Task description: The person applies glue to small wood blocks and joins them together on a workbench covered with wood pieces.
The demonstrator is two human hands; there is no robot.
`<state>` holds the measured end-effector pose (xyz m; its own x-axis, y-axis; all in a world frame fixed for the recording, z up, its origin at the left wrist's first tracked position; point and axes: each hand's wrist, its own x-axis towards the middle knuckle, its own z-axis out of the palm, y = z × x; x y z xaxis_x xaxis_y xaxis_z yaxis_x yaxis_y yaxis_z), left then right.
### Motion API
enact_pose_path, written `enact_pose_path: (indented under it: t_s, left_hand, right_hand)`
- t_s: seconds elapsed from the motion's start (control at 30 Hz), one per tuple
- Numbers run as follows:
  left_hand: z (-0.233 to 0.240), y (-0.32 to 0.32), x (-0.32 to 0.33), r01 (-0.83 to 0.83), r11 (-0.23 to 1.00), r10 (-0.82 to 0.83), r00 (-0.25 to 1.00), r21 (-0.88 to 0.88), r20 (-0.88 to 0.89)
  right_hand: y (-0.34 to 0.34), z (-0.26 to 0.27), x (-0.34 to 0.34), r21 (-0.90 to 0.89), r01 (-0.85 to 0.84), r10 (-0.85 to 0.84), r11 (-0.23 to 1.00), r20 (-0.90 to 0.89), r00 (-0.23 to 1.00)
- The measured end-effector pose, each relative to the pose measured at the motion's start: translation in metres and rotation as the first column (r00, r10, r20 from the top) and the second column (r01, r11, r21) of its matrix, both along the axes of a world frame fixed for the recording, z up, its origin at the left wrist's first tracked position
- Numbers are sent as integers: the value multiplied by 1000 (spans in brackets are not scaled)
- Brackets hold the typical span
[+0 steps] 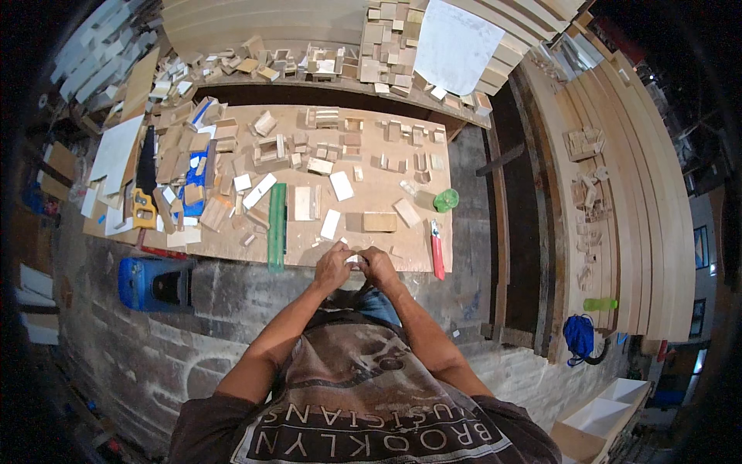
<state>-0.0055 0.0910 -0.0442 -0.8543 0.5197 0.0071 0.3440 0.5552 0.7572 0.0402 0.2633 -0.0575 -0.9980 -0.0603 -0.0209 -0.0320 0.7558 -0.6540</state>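
At the front edge of a plywood worktable [301,246], my left hand [333,267] and my right hand [377,267] meet around a small white piece [352,259]. Both sets of fingers pinch it, and they hide most of its shape. Just beyond my hands lie a white rectangular piece [330,224] and a wooden block [379,222]. A second small wood piece [407,213] rests at an angle to the right of the block. The red utility knife [437,249] lies near the table's right edge. To my left, a green ruler-like strip [277,226] overhangs the front edge.
A handsaw with a yellow handle [144,203] lies among wood offcuts on the left. Small wooden assemblies [271,151] stand farther back. A green bottle-like container [446,200] is at the right edge. Below the table's left side sits a blue plastic stool or bin [155,284].
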Motion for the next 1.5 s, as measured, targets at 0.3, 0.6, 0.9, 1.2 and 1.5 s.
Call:
enact_pose_path:
  t_s: [0.3,0.6,0.9,1.2,1.5]
  left_hand:
    - [-9,-2,-3,2,999,-1,1000,45,-15]
    - [-9,-3,-2,-4,994,4,1000,112,2]
    - [-12,-5,-5,46,995,-43,998,84,-37]
    - [0,-12,-3,-97,971,62,985,220,159]
    - [9,1,-23,-125,992,126,992,9,-30]
  right_hand:
    - [-3,8,4,-90,36,-38,995,-16,999]
    - [-4,10,5,-122,41,-49,992,-64,997]
    - [1,12,3,-134,-7,0,991,-53,999]
    - [8,9,5,-72,54,-61,996,-101,993]
    - [29,8,8,-46,72,-76,996,-90,993]
